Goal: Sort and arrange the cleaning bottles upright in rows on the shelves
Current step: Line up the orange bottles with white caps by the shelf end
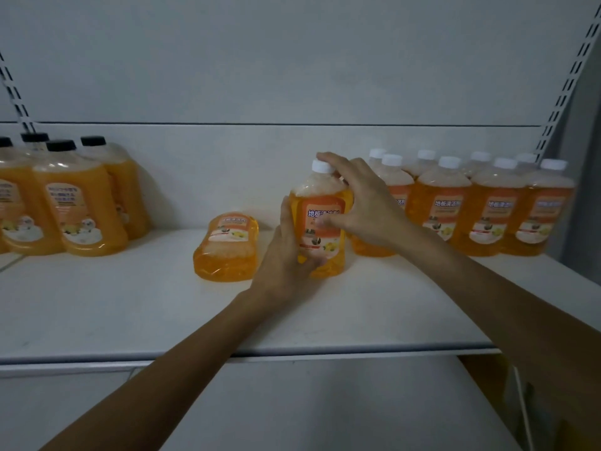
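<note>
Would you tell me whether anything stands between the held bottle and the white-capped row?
Nothing visible does. The held bottle, in the left hand and right hand, stands just left of the row, though the right hand hides part of the gap. The lying bottle is leftward.

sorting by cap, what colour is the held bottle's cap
White cap on the held bottle, head view.
</note>
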Tool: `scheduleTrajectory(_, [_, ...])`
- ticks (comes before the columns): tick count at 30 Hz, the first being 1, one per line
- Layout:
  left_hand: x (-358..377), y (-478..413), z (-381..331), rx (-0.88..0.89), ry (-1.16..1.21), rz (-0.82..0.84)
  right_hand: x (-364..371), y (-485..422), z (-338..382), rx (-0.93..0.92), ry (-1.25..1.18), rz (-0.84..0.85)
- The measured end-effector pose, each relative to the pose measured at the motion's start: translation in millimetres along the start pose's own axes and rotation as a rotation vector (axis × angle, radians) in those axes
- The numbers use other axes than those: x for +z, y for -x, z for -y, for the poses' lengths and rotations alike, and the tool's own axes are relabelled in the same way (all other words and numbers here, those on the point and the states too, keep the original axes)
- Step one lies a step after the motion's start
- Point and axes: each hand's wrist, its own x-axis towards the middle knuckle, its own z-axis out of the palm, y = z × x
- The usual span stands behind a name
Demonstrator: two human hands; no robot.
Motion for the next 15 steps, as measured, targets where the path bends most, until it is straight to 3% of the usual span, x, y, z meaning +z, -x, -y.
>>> scheduleTrajectory(4, [6, -4, 11, -0.022, -0.016, 0.011, 3, -10, 1, 0.046, 0.126, 0.035])
scheduleTrajectory(10, [8, 3, 15, -0.147, -0.211, 0.162, 12, -39, -1, 0.123, 0.26, 0.062])
scheduleTrajectory(15, [5, 10, 6, -0.046, -0.523, 0.316, 27, -62, -10, 0.14, 0.419, 0.023])
